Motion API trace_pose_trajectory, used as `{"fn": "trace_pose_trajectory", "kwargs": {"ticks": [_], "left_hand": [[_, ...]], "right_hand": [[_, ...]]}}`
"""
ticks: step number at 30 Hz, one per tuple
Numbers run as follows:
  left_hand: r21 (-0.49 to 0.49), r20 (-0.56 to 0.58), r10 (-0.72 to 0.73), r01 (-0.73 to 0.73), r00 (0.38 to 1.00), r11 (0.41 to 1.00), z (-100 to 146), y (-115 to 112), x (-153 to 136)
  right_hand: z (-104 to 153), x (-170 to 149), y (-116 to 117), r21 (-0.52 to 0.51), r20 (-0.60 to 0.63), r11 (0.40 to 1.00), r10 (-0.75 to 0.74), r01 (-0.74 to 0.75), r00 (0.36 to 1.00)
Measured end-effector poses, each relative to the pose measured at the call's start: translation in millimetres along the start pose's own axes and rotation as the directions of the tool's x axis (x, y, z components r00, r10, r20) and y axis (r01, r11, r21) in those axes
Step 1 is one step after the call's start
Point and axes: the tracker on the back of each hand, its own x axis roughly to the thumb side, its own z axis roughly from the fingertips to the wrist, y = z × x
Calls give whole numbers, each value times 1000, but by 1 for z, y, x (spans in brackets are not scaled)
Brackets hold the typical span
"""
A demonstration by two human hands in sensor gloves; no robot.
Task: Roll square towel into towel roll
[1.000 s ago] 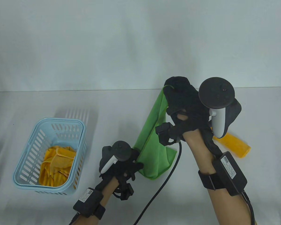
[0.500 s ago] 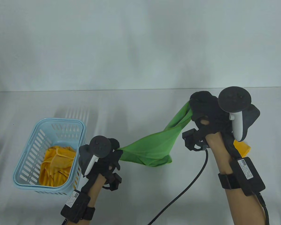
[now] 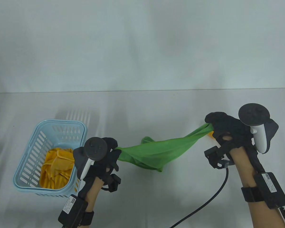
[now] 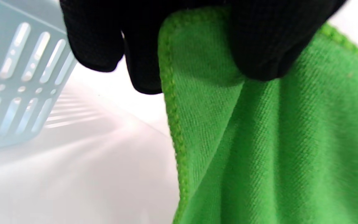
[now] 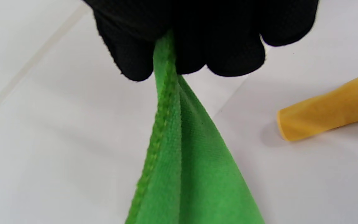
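Green towel (image 3: 161,150) beside basket (image 3: 33,144) of yellow cloths (image 3: 55,166)

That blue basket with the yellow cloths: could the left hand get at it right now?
Probably not yet. The blue basket sits right beside the left hand with nothing between them, but that hand pinches a corner of the green towel, which the right hand holds too.

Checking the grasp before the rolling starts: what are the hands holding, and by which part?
Both hold the green towel: the left hand pinches one hemmed corner, the right hand pinches a bunched hemmed edge at the opposite end.
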Motion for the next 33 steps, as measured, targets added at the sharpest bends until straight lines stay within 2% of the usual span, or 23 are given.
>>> {"fn": "trace_pose_trajectory", "kwargs": {"ticks": [5,9,11,14,16,22,26,33], "left_hand": [[80,-23,11,-10,1000,997,-4,31,5],[93,-40,-14,17,999,996,-10,58,6],[76,-28,-27,29,999,997,-13,70,8],[53,-1,-14,14,1000,998,-16,84,9],[41,13,5,-5,1000,999,-17,91,9],[50,74,146,-150,987,987,-15,132,14],[58,115,236,-244,965,968,-10,155,22],[69,171,261,-276,950,959,2,177,34]], "right_hand": [[-2,-16,1,181,-8,984,-1,2,1000],[0,-22,3,90,46,983,157,-161,987],[3,-24,3,-26,73,985,175,-173,982],[6,-26,0,-103,102,990,107,-96,989],[9,-26,-3,-116,111,991,82,-69,991],[28,-13,-30,-146,189,986,-55,83,980],[38,-6,-49,-144,255,971,-148,189,956],[53,-6,-68,-68,329,941,-294,332,898]]}}
